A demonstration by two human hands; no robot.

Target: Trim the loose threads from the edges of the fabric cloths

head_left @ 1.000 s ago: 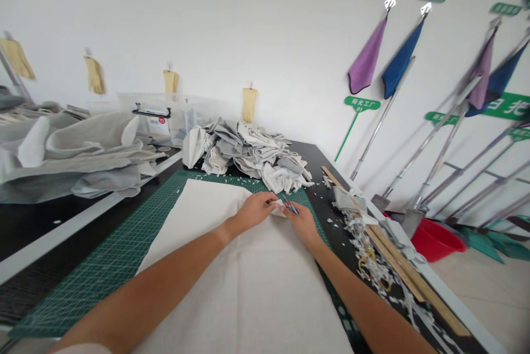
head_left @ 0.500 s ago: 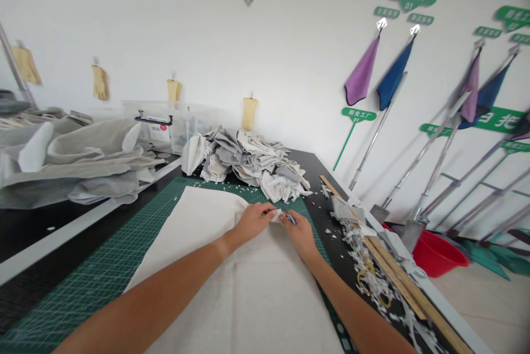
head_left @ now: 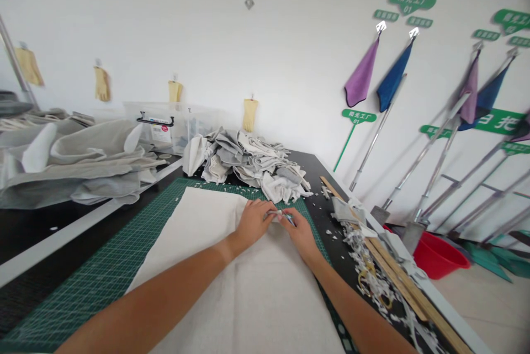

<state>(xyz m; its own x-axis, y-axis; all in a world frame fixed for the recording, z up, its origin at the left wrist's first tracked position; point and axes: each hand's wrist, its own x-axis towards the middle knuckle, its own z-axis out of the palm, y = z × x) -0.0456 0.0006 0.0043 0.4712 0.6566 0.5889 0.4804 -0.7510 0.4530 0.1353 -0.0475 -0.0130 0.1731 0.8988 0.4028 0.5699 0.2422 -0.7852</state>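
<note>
A white wall (head_left: 290,39) is seen across the room, with green signs (head_left: 409,0) fixed along it. Purple and blue cloths (head_left: 379,72) are hung from it, and yellow gloves (head_left: 249,115) are pinned in a row further left. Metal poles (head_left: 426,166) are leaned against the wall at the right. Below them, a red basin (head_left: 439,256) is set on the pale floor (head_left: 488,310).

A long black counter (head_left: 318,177) runs forward from the wall, and a green cutting mat (head_left: 163,216) is laid on it, marked with a fine grid. Most of the mat is covered by a sheet of cream cloth (head_left: 236,304). A heap of grey and white offcuts (head_left: 248,166) is piled beyond the mat, and large grey hides (head_left: 78,166) are stacked on the left, in front of a clear plastic bin (head_left: 165,127). Wooden rulers (head_left: 397,276) and pale scraps (head_left: 364,260) are strewn along the counter's right side.

The cloth's far edge is worked at by both hands, which are held close together. A small fold of cloth (head_left: 275,214) is pinched by the left hand (head_left: 252,224), its fingers curled. A small blue-handled tool (head_left: 289,219) is gripped by the right hand (head_left: 300,234), its fingers nearly closed.
</note>
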